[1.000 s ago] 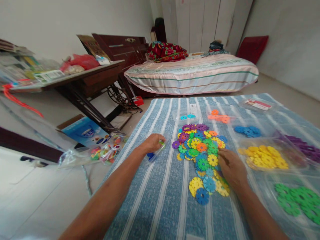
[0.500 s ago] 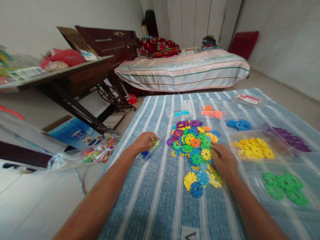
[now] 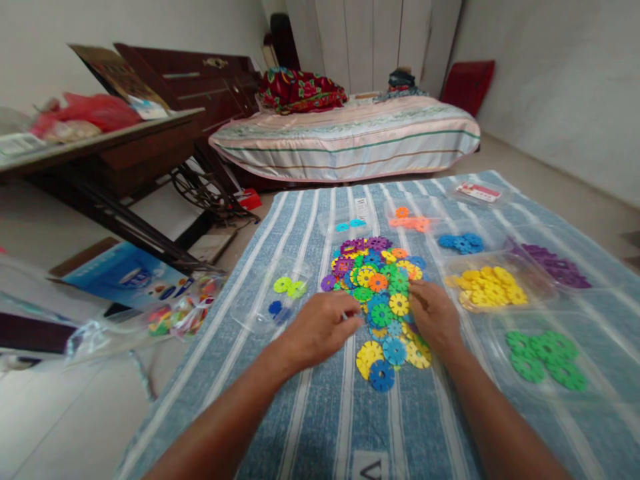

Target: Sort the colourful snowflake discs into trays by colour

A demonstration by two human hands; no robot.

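Moving from tray (image 3: 250, 310) to pile (image 3: 379, 283), left fingers (image 3: 348, 304)

Bed (image 3: 345, 147) w/ floral bundle (image 3: 303, 91) (red); bag (image 3: 103, 112) on tbl (image 3: 150, 128).

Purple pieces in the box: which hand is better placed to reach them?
Probably the right hand: at the right edge of the pile, nearer the boxed purple pieces; the left hand is at its left.
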